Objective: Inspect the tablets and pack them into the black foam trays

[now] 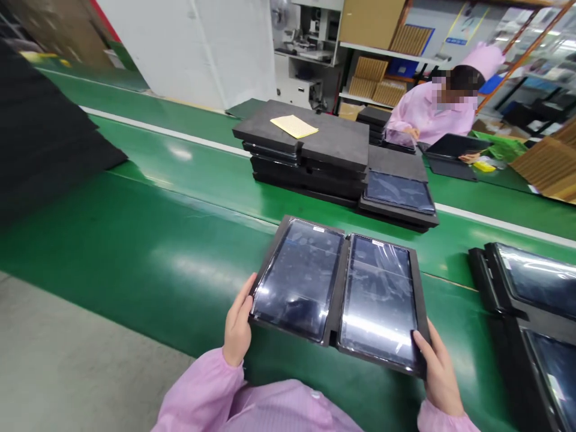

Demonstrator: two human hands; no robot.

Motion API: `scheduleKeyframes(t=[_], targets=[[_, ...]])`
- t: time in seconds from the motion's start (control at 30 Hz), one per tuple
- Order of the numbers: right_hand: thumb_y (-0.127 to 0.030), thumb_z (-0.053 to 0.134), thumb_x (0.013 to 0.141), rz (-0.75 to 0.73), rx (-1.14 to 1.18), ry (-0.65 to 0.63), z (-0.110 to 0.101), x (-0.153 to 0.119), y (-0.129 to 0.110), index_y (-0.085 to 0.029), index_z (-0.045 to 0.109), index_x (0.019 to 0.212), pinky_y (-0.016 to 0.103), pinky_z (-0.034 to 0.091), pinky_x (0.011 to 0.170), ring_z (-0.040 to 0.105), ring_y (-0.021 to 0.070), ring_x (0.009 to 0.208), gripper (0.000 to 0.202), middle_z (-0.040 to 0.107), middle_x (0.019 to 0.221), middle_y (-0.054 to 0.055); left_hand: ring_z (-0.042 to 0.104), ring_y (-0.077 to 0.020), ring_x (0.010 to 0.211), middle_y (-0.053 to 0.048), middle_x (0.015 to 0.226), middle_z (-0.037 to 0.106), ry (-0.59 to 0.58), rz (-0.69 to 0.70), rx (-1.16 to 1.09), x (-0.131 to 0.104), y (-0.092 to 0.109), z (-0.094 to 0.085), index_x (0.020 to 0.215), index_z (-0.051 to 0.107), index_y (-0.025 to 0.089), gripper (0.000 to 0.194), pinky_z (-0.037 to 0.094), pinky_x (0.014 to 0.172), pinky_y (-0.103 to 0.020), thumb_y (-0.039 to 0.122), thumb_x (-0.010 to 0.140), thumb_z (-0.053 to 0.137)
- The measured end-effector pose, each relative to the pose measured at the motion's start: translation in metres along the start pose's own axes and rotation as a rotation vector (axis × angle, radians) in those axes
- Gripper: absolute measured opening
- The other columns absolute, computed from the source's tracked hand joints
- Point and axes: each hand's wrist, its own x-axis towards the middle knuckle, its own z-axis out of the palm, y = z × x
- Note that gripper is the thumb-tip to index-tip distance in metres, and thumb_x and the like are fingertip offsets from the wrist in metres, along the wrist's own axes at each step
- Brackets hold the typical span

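Between my two hands is a black foam tray carrying two dark glass panels side by side. The left panel and the right panel each have a small white label at the top and a glossy film that reflects the lights. My left hand grips the tray's left edge, thumb at the near corner. My right hand is closed on the right edge, its thumb over the near right corner. The tray is over the green bench, tilted a little; whether it touches the surface I cannot tell.
Beyond the tray, a stack of black foam trays bears a yellow card. Another foam tray with a panel adjoins it. More stacked panels stand at right. Black sheets rise at left. A co-worker in pink sits across the green bench.
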Motion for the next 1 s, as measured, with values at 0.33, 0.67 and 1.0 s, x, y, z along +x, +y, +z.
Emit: scheduleKeyframes(t=[0.33,0.67,1.0], targets=[[-0.065,0.080,0.056,0.098,0.102,0.005,-0.001,-0.006,-0.015,-0.022,0.075,0.119,0.045,0.045,0.115,0.053,0.0382,0.139,0.076,0.071,0.135,0.006,0.051,-0.0326,0.141,-0.008,0.158,0.048,-0.467,0.633,0.511,0.023,-0.005,-0.057,0.134,0.067,0.032,0.045,0.042,0.117,-0.052,0.036,0.089,0.061],[-0.063,0.077,0.066,-0.036,-0.007,0.041,-0.006,0.007,-0.031,-0.022,0.074,0.122,0.050,0.054,0.105,0.061,0.0386,0.131,0.070,0.070,0.134,0.013,0.073,-0.0255,0.114,-0.002,0.124,0.076,-0.444,0.963,0.582,0.046,0.024,-0.061,0.090,0.080,0.034,0.019,0.057,0.104,-0.042,0.031,0.093,0.062],[-0.034,0.062,0.092,-0.676,-0.222,-0.133,0.067,-0.030,-0.079,-0.023,0.069,0.126,0.049,0.057,0.103,0.070,0.0304,0.118,0.036,0.074,0.126,0.012,0.078,-0.0190,0.083,-0.010,0.110,0.080,-0.492,1.079,0.603,0.044,0.054,-0.055,0.079,0.074,0.025,0.026,0.061,0.078,-0.023,0.035,0.097,0.058]])
